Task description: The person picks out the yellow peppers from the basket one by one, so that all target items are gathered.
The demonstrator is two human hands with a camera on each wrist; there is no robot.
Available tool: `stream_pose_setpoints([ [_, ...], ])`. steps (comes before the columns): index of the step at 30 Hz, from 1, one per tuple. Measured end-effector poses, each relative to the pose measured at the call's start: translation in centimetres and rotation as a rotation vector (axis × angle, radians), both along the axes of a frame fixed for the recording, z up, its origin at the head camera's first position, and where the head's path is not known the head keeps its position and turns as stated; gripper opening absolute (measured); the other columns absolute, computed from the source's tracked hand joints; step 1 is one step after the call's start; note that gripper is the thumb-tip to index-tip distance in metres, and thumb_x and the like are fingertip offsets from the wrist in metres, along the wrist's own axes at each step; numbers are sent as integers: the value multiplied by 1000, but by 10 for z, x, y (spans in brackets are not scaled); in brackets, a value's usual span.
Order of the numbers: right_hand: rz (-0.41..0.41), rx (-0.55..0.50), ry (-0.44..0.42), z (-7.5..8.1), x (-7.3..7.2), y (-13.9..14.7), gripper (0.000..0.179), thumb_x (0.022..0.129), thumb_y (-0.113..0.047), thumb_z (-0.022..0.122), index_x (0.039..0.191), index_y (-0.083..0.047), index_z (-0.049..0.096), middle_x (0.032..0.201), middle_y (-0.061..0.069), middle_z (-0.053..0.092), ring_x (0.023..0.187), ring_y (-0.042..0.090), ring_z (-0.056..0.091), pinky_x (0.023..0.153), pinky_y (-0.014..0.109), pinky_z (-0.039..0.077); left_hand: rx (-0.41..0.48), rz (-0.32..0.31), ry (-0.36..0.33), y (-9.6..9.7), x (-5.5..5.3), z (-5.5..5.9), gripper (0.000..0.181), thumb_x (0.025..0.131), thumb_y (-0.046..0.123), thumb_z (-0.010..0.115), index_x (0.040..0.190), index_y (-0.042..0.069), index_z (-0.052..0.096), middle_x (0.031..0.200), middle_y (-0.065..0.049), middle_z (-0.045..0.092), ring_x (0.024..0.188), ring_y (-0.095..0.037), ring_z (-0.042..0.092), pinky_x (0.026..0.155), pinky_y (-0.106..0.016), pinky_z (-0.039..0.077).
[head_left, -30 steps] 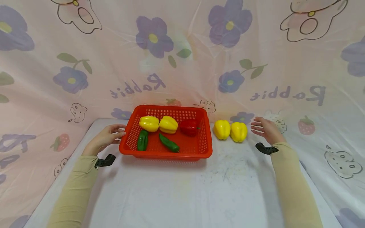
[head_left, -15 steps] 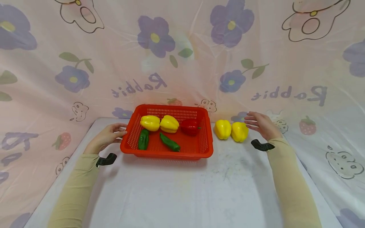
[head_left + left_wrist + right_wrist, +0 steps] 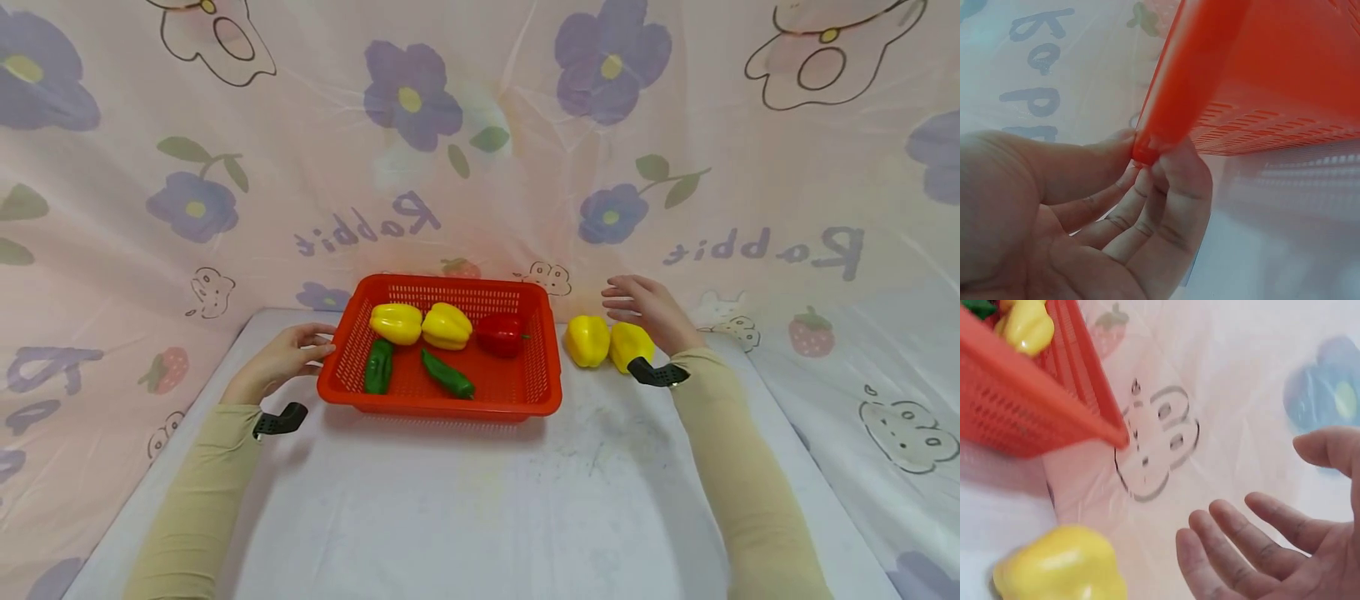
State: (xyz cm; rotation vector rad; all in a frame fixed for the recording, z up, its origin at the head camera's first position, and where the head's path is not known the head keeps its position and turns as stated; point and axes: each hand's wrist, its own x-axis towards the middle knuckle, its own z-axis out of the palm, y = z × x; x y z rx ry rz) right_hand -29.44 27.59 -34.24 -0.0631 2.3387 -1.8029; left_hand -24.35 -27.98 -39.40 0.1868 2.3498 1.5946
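Observation:
My left hand [image 3: 281, 362] pinches the left rim of a red plastic basket [image 3: 442, 408]; in the left wrist view the thumb and fingers meet around that rim [image 3: 1179, 75]. Inside lie two yellow bell peppers [image 3: 396, 324], a red bell pepper [image 3: 501, 335], a dark green pepper [image 3: 378, 367] and a long green chili pepper [image 3: 447, 375]. Two more yellow bell peppers [image 3: 587, 340] sit on the table right of the basket. Above and behind them is my right hand [image 3: 648, 312], fingers spread and holding nothing. It partly covers the outer pepper [image 3: 628, 342].
A white cloth covers the table [image 3: 450, 508]. Right behind the basket hangs a pale pink curtain [image 3: 495, 200] printed with flowers and rabbits, which also closes in both sides. A black wrist mount [image 3: 658, 372] sticks out below each hand.
My right hand has moved left and away from me, from beside the two loose yellow bell peppers to above and behind them. The left hand and the basket have stayed in place.

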Motion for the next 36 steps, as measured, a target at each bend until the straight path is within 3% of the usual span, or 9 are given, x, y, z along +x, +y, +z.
stream_pose_setpoints([
  [10, 74, -7, 31, 12, -7, -39, 57, 99, -37, 50, 142, -2, 36, 137, 22, 44, 124, 39, 45, 102, 49, 39, 12, 0, -11, 1, -1, 0, 50, 99, 11, 52, 140, -9, 32, 118, -27, 49, 98, -30, 60, 79, -35, 55],
  [21, 187, 16, 63, 6, -13, -70, 50, 100, -31, 50, 138, 1, 39, 132, 26, 47, 118, 40, 50, 99, 52, 40, 11, -3, -1, -1, -2, -2, 46, 99, 11, 53, 137, -8, 35, 113, -24, 51, 93, -23, 62, 78, -35, 55],
  [29, 257, 32, 72, -5, -19, -92, 44, 98, -30, 55, 134, -7, 48, 127, 20, 51, 118, 42, 48, 98, 50, 42, 0, -8, 2, -2, -2, -2, 47, 99, 12, 53, 138, -8, 34, 115, -26, 50, 93, -23, 62, 78, -35, 55],
  [36, 299, 36, 75, -10, -22, -109, 41, 100, -21, 52, 133, 3, 44, 129, 28, 47, 117, 44, 49, 99, 53, 40, -1, -3, -6, -2, -2, -2, 46, 99, 11, 52, 138, -7, 35, 114, -26, 50, 93, -23, 61, 78, -35, 55],
])
